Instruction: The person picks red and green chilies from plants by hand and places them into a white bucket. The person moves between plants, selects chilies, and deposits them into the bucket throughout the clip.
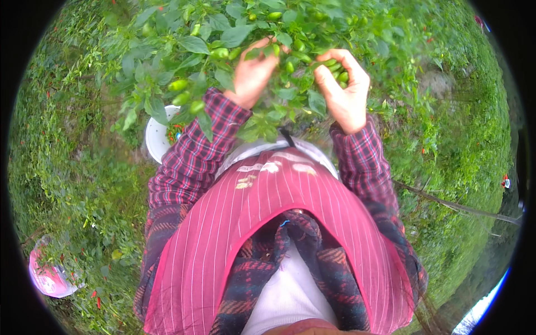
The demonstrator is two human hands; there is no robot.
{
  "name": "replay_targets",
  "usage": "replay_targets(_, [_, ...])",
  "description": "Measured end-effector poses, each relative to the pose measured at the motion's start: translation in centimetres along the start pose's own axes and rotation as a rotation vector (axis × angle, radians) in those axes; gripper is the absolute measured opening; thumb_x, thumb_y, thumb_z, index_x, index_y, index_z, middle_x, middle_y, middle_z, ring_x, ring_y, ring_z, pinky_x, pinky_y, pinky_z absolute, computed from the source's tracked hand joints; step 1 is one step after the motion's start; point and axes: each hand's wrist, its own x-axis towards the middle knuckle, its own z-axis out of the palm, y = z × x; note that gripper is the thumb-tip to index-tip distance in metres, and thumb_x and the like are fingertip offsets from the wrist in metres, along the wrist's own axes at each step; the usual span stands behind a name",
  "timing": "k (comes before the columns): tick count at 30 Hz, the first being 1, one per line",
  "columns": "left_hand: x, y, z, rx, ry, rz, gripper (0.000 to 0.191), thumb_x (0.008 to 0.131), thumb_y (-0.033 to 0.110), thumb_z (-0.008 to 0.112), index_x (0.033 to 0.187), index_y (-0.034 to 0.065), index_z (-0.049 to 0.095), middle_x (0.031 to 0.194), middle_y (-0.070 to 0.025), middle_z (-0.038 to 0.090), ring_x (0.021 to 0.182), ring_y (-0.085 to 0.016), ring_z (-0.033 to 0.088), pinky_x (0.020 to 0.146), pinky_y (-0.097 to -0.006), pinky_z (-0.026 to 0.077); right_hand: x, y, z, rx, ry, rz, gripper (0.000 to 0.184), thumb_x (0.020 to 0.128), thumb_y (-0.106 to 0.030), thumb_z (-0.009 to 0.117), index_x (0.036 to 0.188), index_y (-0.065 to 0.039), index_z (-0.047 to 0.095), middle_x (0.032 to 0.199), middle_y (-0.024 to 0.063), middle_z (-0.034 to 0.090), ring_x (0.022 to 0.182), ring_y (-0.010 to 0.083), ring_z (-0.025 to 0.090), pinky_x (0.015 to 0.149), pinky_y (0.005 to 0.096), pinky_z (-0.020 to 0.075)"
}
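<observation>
A leafy pepper plant (pixel 234 35) with small green peppers (pixel 178 85) hangs before me. My left hand (pixel 255 75) reaches up among its leaves, the fingertips partly hidden by foliage and a pepper; whether they grip anything is not clear. To its right, my right hand (pixel 345 90) is curled around several picked green peppers (pixel 343 77), with thumb and forefinger close together at a leafy stem. More green peppers hang between the two hands. Beside my left forearm stands a white bucket (pixel 155 138) with red and green peppers in it, partly covered by leaves and my sleeve.
Pepper plants with scattered red fruit surround me. A pink and white plastic bag (pixel 48 276) lies among them at the lower left. A thin wooden pole or branch (pixel 456 205) crosses the plants on the right. A small red and white thing (pixel 506 181) is at the far right.
</observation>
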Motion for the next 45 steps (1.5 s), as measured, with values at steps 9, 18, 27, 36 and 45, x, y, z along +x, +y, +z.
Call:
replay_targets(9, [0.2,0.1,-0.3,-0.095,-0.149,0.107,0.039,0.082,0.013,0.064,0.116,-0.0011,0.049,0.099,-0.0089,0.063,0.088,-0.014,0.059,0.081,-0.0243,0.046,0.4,1.1,-0.5,0.303,-0.342,0.350,0.009,0.084,-0.009,0.057,0.092,-0.004,0.058,0.066,-0.0022,0.055,0.051,0.0014,0.045,0.046,0.0175,0.0369])
replay_targets(18, [0.2,0.9,-0.4,0.159,-0.236,0.128,0.041,0.081,0.013,0.065,0.114,-0.0017,0.048,0.096,-0.0126,0.065,0.084,-0.015,0.062,0.074,-0.0221,0.050,0.6,2.2,-0.4,0.137,-0.459,0.180,0.020,0.083,-0.005,0.057,0.102,0.001,0.057,0.081,0.0031,0.063,0.064,0.0050,0.053,0.055,0.0198,0.0454])
replay_targets(27, [0.9,0.7,-1.0,0.408,-0.346,0.390,0.021,0.080,0.014,0.065,0.097,0.0026,0.058,0.089,-0.0069,0.064,0.076,-0.013,0.060,0.066,-0.0249,0.050,0.9,2.2,-1.6,0.326,-0.501,0.479,0.015,0.084,-0.012,0.060,0.097,-0.003,0.059,0.059,-0.0030,0.051,0.044,0.0035,0.041,0.040,0.0190,0.0316])
replay_targets(36, [0.5,0.9,-0.5,0.796,-0.083,0.523,0.021,0.085,0.018,0.059,0.098,0.0017,0.059,0.072,-0.0043,0.060,0.063,-0.012,0.056,0.069,-0.0269,0.049,1.1,3.3,-1.5,0.239,-0.407,0.625,0.021,0.084,-0.017,0.063,0.101,-0.005,0.061,0.062,-0.0015,0.055,0.041,0.0055,0.040,0.039,0.0194,0.0337])
replay_targets(45, [-4.3,2.1,-4.8,0.251,0.078,0.481,0.032,0.095,0.023,0.040,0.111,-0.0018,0.051,0.104,-0.0129,0.059,0.089,-0.018,0.057,0.080,-0.0304,0.047,-1.4,5.3,-1.0,0.770,-0.707,0.768,0.023,0.083,-0.022,0.061,0.104,-0.010,0.059,0.093,0.0001,0.065,0.057,0.0025,0.055,0.038,0.0146,0.0381])
